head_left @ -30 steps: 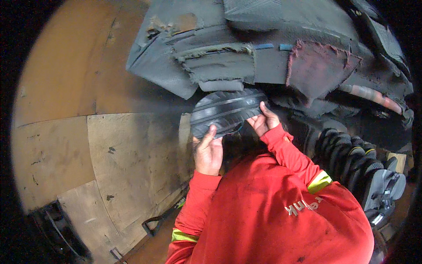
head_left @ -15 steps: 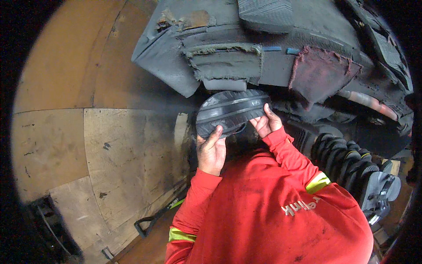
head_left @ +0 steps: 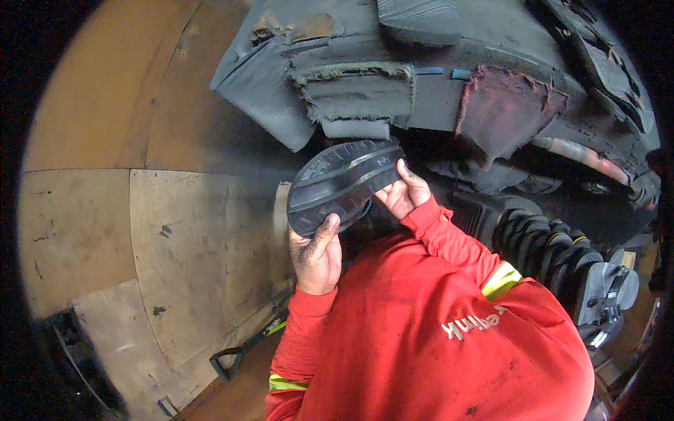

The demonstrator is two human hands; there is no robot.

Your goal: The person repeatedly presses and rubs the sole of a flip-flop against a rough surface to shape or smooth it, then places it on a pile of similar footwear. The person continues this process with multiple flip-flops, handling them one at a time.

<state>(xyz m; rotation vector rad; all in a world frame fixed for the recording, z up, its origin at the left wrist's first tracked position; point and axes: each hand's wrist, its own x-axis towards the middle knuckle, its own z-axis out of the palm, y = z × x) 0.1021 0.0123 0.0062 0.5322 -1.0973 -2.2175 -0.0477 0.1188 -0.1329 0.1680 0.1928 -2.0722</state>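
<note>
Both my hands hold a black sandal point(head_left: 344, 184) in front of my chest, its grooved rubber sole facing me. My left hand point(head_left: 318, 256) grips the wider end, thumb pressed on the sole and the fingers hidden behind it. At the narrower end, my right hand point(head_left: 405, 192) pinches the edge between thumb and fingers. A bit of strap shows under the sandal's lower edge. Just beyond it is a dust-covered grey bench point(head_left: 435, 105) with a frayed grey cloth patch point(head_left: 358, 95) and a frayed reddish cloth point(head_left: 507, 112) on its front.
A row of dark sandals point(head_left: 547, 245) stands at my right, ending in a grey strapped sandal point(head_left: 605, 298). A loose sole point(head_left: 420, 19) lies on the bench top. Wooden panels point(head_left: 203, 245) cover the left side, with a black handle point(head_left: 228, 361) near their lower edge.
My hands have moved left with the sandal. It has tilted, its wider end now lower. Both hands keep their hold.
</note>
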